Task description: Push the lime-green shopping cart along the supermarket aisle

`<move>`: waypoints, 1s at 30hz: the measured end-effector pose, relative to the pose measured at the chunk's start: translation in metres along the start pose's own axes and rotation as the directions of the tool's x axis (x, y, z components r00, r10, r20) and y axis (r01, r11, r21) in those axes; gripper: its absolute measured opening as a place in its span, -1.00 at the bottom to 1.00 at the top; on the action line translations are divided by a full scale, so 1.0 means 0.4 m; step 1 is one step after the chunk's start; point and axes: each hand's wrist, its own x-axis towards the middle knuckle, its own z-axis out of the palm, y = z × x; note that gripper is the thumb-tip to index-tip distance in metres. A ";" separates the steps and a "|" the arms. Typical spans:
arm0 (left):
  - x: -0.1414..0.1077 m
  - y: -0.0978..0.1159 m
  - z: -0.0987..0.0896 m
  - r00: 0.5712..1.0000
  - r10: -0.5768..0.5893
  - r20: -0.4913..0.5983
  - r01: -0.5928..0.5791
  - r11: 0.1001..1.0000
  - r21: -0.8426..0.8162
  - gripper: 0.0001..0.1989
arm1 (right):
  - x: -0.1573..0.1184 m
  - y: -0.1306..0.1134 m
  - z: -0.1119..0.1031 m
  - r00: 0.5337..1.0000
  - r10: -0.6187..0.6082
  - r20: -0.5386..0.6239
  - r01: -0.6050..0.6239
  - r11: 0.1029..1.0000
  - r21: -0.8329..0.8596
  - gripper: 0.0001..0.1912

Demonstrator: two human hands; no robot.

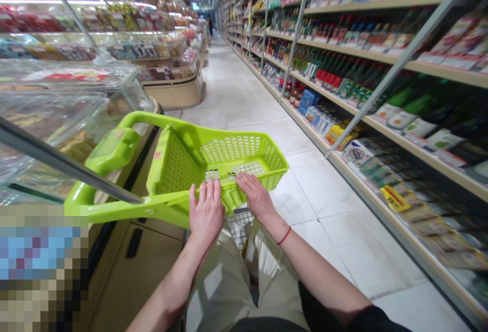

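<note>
Both of my hands rest on the near rim of a lime-green plastic shopping basket [236, 151], which has mesh walls and a long green pull handle running to the left. My left hand [207, 210] lies over the rim with its fingers spread, and my right hand [255, 197] holds the rim a little further right. A red string bracelet [284, 236] circles my right wrist. The basket holds nothing that I can make out. Its lower front is partly hidden behind my hands.
Tall shelves of bottles and packaged goods [381, 57] line the right of a white tiled aisle [305, 179]. Glass-topped display counters [68, 103] run along the left, with a steel rail [64, 164] in front. A person [210, 25] stands far down the aisle.
</note>
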 end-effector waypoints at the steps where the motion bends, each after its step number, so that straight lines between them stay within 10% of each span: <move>1: 0.000 0.000 0.000 1.000 -0.001 -0.002 0.001 1.000 -0.005 -0.40 | -0.005 0.009 -0.004 1.000 0.023 -0.003 -0.023 1.000 -0.012 -0.32; 6: -0.002 0.000 0.000 1.000 0.002 -0.005 -0.002 1.000 -0.007 -0.39 | -0.003 0.007 -0.013 0.992 0.129 0.007 -0.129 0.991 -0.037 -0.33; 12: -0.003 -0.002 0.000 1.000 0.009 -0.011 -0.009 1.000 0.002 -0.40 | 0.018 -0.022 -0.005 0.998 -0.018 0.066 0.013 0.997 0.079 -0.27; 24: 0.000 -0.001 -0.002 1.000 0.008 -0.006 -0.008 1.000 -0.007 -0.38 | -0.060 0.190 -0.060 0.990 0.124 -0.065 -0.125 0.992 -0.018 -0.29; 30: 0.001 0.002 -0.004 1.000 -0.007 -0.002 0.006 1.000 -0.020 -0.37 | -0.062 0.185 -0.060 0.983 0.172 -0.070 -0.175 0.984 -0.045 -0.27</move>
